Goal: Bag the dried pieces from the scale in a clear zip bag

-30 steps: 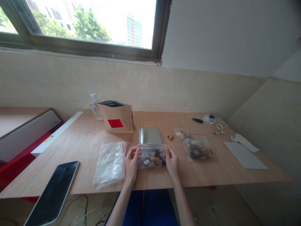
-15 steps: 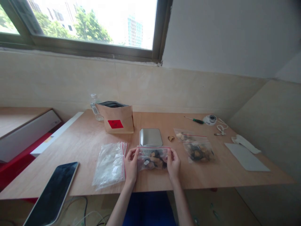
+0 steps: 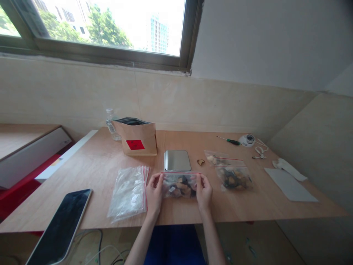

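Note:
Between my hands is a clear zip bag (image 3: 180, 187) with a red seal strip along its top, holding dark and tan dried pieces. My left hand (image 3: 154, 191) pinches its upper left corner, and my right hand (image 3: 204, 191) pinches the upper right corner. Right behind the bag lies a flat silver scale (image 3: 177, 161) with nothing on its plate. Beside my left hand is a stack of clear zip bags (image 3: 129, 195). One loose dried piece (image 3: 201, 162) rests to the right of the scale.
Filled zip bags (image 3: 234, 177) lie on the right. A brown paper pouch (image 3: 139, 138) stands open at the back left, a bottle (image 3: 112, 125) behind it. Further right are a screwdriver (image 3: 233, 141), a small camera (image 3: 247, 140) and a white sheet (image 3: 291, 185). A tablet (image 3: 62, 228) overhangs the front left edge.
Both hands keep their pinch on the zip bag's top corners, and the bag stays in place. The view has shifted very slightly; nothing else has visibly moved.

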Demonstrator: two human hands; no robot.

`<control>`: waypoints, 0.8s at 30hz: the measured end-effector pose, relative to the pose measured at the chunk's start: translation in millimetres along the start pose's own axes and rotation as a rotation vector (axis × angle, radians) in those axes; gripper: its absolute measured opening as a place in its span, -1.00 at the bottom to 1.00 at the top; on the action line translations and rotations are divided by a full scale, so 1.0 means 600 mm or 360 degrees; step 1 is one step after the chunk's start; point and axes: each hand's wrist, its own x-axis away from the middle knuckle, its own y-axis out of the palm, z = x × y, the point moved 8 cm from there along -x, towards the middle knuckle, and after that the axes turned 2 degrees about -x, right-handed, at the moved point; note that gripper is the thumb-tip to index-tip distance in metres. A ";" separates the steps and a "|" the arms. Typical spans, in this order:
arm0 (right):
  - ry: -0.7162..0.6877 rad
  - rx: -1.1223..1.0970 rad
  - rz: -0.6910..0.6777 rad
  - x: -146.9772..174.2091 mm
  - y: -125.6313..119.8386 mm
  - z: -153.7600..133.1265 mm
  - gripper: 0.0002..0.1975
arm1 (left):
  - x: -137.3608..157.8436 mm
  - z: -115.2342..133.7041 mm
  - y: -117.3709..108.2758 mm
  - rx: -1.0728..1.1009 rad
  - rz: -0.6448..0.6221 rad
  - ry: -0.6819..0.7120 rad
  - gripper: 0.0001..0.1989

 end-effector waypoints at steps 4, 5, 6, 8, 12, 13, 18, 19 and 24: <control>0.0082 -0.0113 0.0033 -0.004 -0.004 0.004 -0.59 | 0.003 -0.016 0.018 0.0167 -0.0180 -0.0167 -0.65; 0.0101 -0.0133 0.0028 -0.004 -0.005 0.004 -0.59 | 0.003 -0.016 0.020 0.0184 -0.0202 -0.0169 -0.64; 0.0115 -0.0147 0.0005 -0.005 -0.004 0.004 -0.59 | 0.002 -0.016 0.021 0.0184 -0.0213 -0.0155 -0.65; 0.0132 -0.0166 -0.0078 -0.004 0.002 0.002 -0.61 | 0.000 -0.014 0.020 0.0163 -0.0205 -0.0119 -0.70; 0.0191 -0.0211 -0.0239 0.000 0.016 0.004 -0.67 | 0.000 -0.013 0.023 0.0162 -0.0233 -0.0137 -0.72; 0.0211 -0.0224 -0.0246 0.001 0.017 0.007 -0.68 | 0.000 -0.013 0.026 0.0165 -0.0260 -0.0140 -0.72; 0.0251 -0.0261 -0.0227 0.000 0.017 0.012 -0.69 | 0.000 -0.021 0.030 0.0152 -0.0314 -0.0151 -0.71; 0.0254 -0.0267 -0.0221 0.001 0.017 0.012 -0.69 | 0.000 -0.024 0.028 0.0154 -0.0303 -0.0155 -0.71; 0.0252 -0.0247 -0.0192 0.002 0.013 0.015 -0.67 | -0.001 -0.034 0.026 0.0275 -0.0308 -0.0208 -0.74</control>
